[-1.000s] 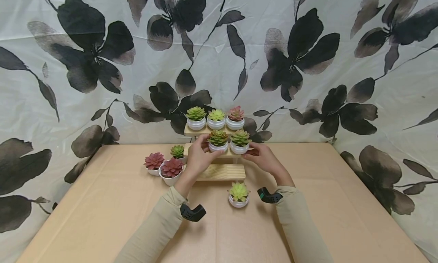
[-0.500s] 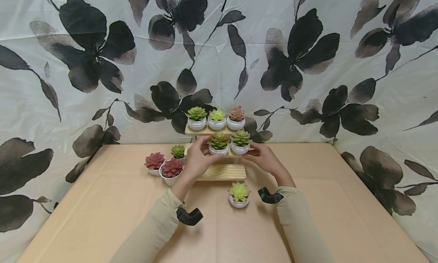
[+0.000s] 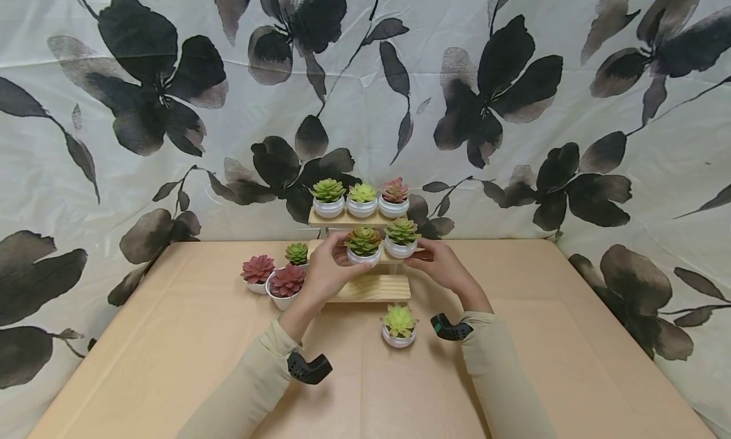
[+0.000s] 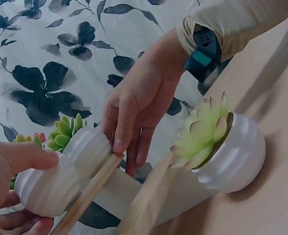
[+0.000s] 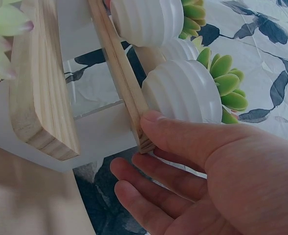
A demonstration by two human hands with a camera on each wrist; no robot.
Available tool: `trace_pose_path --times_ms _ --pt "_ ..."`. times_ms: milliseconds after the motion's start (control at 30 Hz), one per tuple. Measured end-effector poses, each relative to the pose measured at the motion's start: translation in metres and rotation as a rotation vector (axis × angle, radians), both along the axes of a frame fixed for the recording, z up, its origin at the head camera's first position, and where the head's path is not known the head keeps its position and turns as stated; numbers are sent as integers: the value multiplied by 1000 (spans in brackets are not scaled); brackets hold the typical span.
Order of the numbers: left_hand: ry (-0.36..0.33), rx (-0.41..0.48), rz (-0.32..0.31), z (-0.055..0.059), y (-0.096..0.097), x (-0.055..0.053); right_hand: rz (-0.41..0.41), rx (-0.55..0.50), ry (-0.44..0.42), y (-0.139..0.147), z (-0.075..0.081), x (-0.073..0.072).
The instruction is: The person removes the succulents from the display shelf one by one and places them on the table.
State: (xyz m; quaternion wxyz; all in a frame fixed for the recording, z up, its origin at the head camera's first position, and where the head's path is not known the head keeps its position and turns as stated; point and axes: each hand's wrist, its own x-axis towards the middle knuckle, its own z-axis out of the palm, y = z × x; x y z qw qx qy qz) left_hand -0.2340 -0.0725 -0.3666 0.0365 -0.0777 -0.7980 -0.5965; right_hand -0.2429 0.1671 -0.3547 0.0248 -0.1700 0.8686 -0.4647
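Observation:
In the head view my left hand (image 3: 331,268) grips a small succulent with reddish-tipped green leaves in a white ribbed pot (image 3: 363,255), at the front of the middle step of a wooden tiered stand (image 3: 371,289). The left wrist view shows the thumb on the pot's side (image 4: 48,188) and fingers beneath it. My right hand (image 3: 444,269) pinches the right end of that step (image 5: 131,98), thumb on top and index finger under it. A green succulent (image 3: 401,237) in a white pot stands on the step beside the right thumb.
Three potted succulents (image 3: 362,201) line the top step. Left of the stand are two red succulents (image 3: 287,280) and a green one (image 3: 296,254). A yellow-green succulent (image 3: 398,325) stands on the table in front. A floral cloth (image 3: 365,96) hangs behind.
My left hand has drawn the reddish-green succulent a little toward me and down, to the middle step's front edge. The left forearm has shifted back and left; my right hand has stayed put.

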Motion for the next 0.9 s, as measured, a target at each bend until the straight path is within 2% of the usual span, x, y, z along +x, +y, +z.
trace_pose_path --times_ms 67,333,567,900 --pt "1 8 -7 -1 -1 1 0 3 1 1 -2 -2" --pt "11 -9 -20 -3 -7 7 -16 5 2 11 -31 -23" --pt "-54 -25 -49 0 -16 12 -8 1 14 15 -32 -25" --pt "-45 -35 -116 -3 -28 19 -14 9 2 13 -32 -26"
